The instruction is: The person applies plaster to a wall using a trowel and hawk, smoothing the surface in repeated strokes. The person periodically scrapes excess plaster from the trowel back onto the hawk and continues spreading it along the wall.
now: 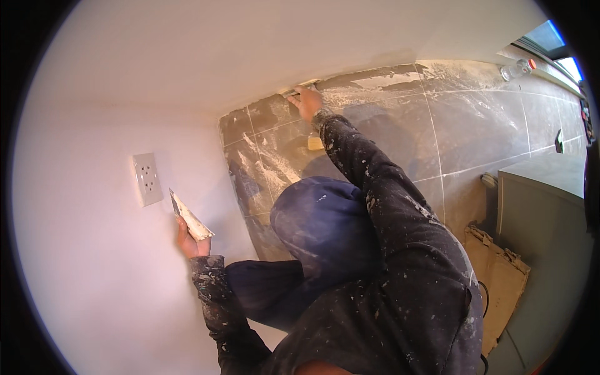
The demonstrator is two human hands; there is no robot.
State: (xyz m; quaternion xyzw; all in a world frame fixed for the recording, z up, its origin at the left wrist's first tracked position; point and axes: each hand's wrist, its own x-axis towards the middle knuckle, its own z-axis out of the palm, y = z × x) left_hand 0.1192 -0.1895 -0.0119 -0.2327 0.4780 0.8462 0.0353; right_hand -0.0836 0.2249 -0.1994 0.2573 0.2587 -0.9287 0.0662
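Beside a pale wall (94, 219), the left hand (192, 242) gripped a smeared scraper (191, 217) while the right hand (307, 104) pinched what looked like a thin blade (291, 92) where wall met grey tiles (469, 128); flat, light, even strokes seemed surest.

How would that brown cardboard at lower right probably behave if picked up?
The cardboard looks broad and thin, so it is probably light for its size. Its flat face suggests some stiffness, though the ragged upper edge would likely bend or tear.
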